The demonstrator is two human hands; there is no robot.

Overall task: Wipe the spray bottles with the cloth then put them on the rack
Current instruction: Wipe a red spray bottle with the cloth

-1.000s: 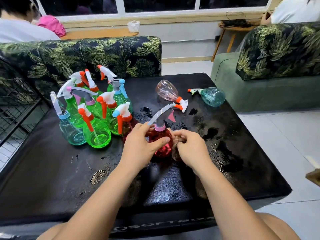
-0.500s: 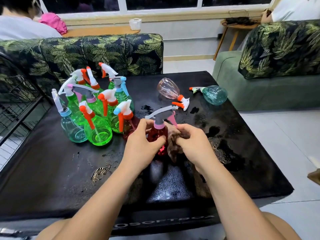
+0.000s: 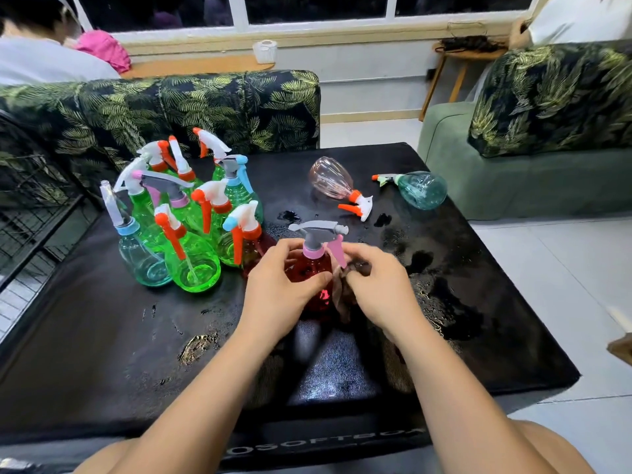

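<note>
Far left, beside the counter [image 3: 102, 336]: a black wire rack [image 3: 30, 206], only partly in view, with no bottle seen on it. So nothing racked yet, as far as can be told.

Next along, on the counter's left half: a standing cluster of bottles [image 3: 191, 234]. Mostly bright green, with one pale blue at the front and one dark red at the right edge. Trigger heads in white, orange, blue and grey. Crowded close, touching or nearly so. Impossible to say whether already wiped or waiting.

Centre, towards the front: the wiping step under way. Left hand [image 3: 284, 289] with its grip wrapped round the belly of a red bottle [image 3: 309, 268], holding it upright, either on the counter or just above it; cannot tell which. Clear red plastic, round-bellied, with a pink collar and a grey trigger head whose pink lever hangs on the right. Brown cloth [image 3: 345, 292] bunched against the bottle's right side, just below that lever. Right hand [image 3: 379, 289] with its grip pinched on the cloth.

Further right and towards the back: a pale pink bottle [image 3: 330, 177] and a teal bottle [image 3: 422, 189], both lying on their sides, well apart from the cluster. Probably yet to be wiped. Dark wet patches [image 3: 444, 295] on the counter right of the hands.

By the look of it, much left: this bottle to finish, those two to wipe, and every bottle to go to the rack.
</note>
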